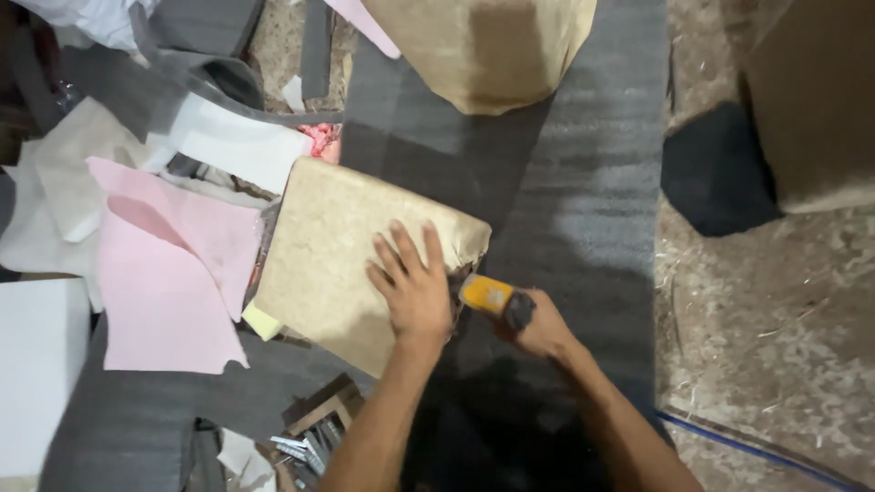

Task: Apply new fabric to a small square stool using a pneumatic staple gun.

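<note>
Head view, one entry. Item: tan square pad point(333, 255), flat, coarse-faced, lying tilted on a long grey fabric strip point(583, 182) spread over the floor. Left hand point(412, 290): open, fingers spread wide, palm pressed flat on the pad's near right corner. Right hand point(544, 330): closed around a yellow and black hand tool point(495, 297), its nose set against the pad's right edge, just beside the left hand. Whether the tool was a stapler or a cutter could not be told.

Progress, as judged: the pad sat on the grey fabric with none of that fabric drawn over its top face; work appeared confined to the one corner under the hands, and the other edges showed no sign of attention. Most of the piece seemingly remained to be done.

Adjacent: pink sheet scraps point(173, 273) and white sheet pieces point(232, 141) overlapping at the pad's left; a white slab point(36, 364) at the far left edge. Beyond the pad, a second tan-covered block point(483, 50) stood on the same strip. To the right, bare gritty floor point(775, 346), a black pad point(715, 169), a brown box point(816, 100). Near the left forearm, a small open carton point(319, 424) with metal strips inside.
</note>
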